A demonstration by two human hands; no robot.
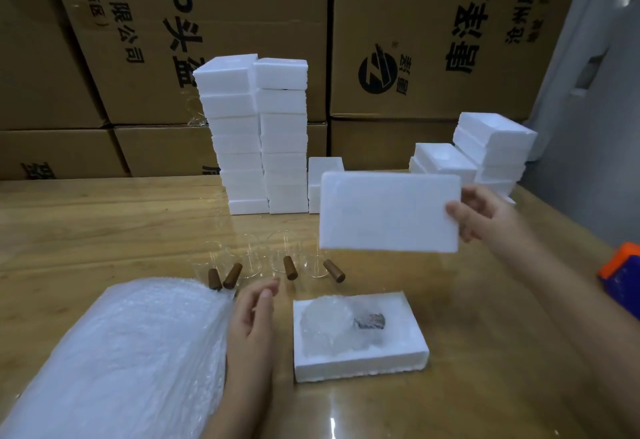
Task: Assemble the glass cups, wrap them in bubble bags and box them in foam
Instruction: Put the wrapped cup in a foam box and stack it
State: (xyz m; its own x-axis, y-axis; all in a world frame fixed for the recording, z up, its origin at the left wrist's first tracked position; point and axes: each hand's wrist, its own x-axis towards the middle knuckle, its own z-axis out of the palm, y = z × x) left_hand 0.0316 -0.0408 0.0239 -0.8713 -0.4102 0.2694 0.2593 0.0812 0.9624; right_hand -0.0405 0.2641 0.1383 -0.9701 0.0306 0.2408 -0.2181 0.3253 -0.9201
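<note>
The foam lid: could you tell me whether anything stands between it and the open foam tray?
Nothing visible does. The foam lid hangs above bare table just behind the foam tray; the glass cups and left hand lie off to its left.

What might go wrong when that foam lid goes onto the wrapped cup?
The wrapped cup sits lumpy in the foam base; pressing the foam lid, held by the right hand, on askew might strain the glass. The bare glass cups stand close to the lid; a low swing could knock them.
</note>
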